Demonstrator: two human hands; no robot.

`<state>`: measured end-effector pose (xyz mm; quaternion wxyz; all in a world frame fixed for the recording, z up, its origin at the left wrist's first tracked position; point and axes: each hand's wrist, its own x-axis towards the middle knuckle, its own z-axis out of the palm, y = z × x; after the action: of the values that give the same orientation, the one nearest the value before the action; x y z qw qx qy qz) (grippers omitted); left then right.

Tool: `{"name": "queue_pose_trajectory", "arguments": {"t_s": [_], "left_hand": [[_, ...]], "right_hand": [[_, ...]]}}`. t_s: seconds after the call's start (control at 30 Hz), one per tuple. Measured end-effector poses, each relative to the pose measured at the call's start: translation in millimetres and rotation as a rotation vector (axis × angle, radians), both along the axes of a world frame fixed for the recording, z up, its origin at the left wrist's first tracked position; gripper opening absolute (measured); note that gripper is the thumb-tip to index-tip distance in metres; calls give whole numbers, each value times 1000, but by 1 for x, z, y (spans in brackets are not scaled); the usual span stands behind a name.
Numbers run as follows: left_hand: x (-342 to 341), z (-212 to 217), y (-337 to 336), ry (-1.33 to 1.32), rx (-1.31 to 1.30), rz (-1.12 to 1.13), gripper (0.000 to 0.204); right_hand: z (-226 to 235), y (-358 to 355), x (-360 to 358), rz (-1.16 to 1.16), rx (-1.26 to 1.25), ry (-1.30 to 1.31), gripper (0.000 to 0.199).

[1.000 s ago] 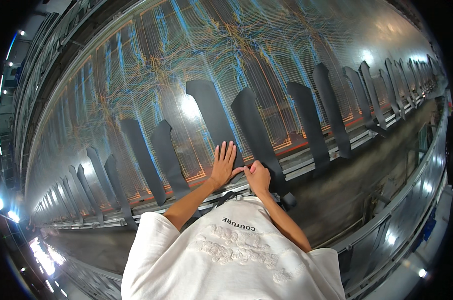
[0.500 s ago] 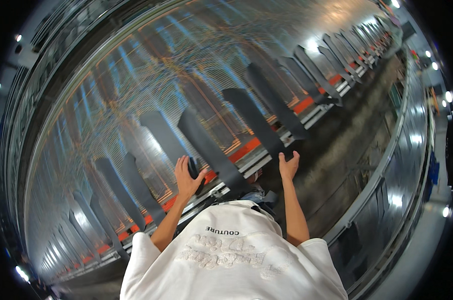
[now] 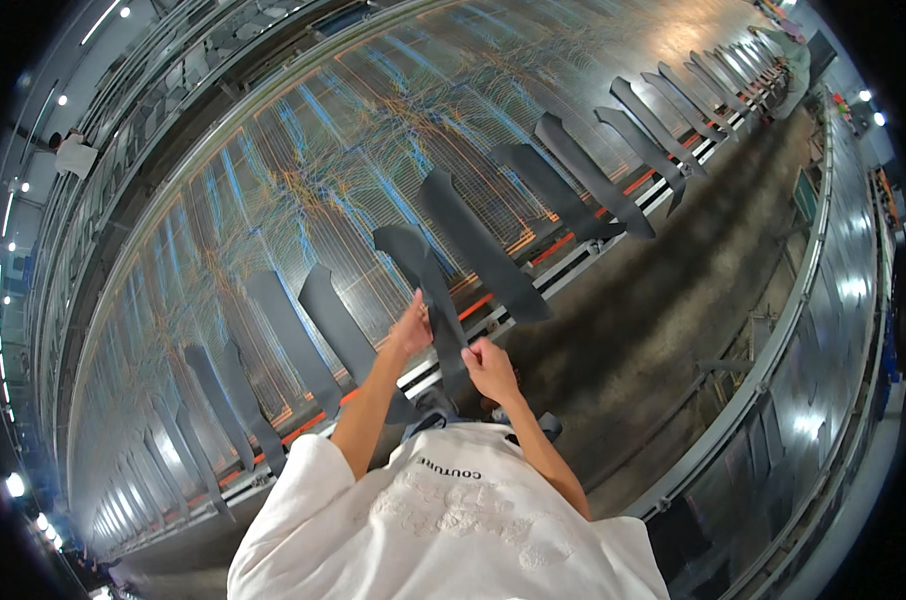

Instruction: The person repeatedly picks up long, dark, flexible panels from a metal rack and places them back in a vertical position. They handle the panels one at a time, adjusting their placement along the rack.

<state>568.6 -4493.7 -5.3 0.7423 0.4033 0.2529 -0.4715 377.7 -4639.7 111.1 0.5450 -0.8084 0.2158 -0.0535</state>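
Observation:
A long dark grey strip of limp, fabric-like material (image 3: pixel 423 262) lies over the near edge of the printing table (image 3: pixel 303 225), its lower part hanging down in front of me. At its left edge is my left hand (image 3: pixel 411 328), its fingers closed on the material. My right hand (image 3: pixel 490 370) pinches the same strip at its right side, lower down and closer to my body. Another grey strip (image 3: pixel 483 245) lies just to the right, and one more (image 3: pixel 341 325) to the left; neither is touched.
Similar strips (image 3: pixel 628 145) run in a row along the table's red and silver edge rail (image 3: pixel 563 248). A dark aisle floor (image 3: pixel 663 290) lies to the right, then another metal table (image 3: pixel 803 400). Far left, a person (image 3: pixel 75 155) stands beyond the table.
My right hand has moved left, away from a strip's end, and my left hand has moved up and right. Both now meet at one strip. The view has shifted.

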Motion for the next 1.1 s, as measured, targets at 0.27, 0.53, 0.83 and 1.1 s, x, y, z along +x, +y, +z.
{"name": "queue_pose_trajectory", "arguments": {"t_s": [0.27,0.53,0.83,1.1], "left_hand": [[76,64,-16,197,-638,303,28],[185,121,-39,-259,33,374,32],[279,12,-39,-713,1121,114,75],[292,-11,-57,-823,1524,20,96]], "right_hand": [[150,-47,28,332,112,-52,20],[69,-80,46,184,155,126,21],[13,-69,117,121,58,329,22],[2,-72,152,145,-28,371,19]]}}
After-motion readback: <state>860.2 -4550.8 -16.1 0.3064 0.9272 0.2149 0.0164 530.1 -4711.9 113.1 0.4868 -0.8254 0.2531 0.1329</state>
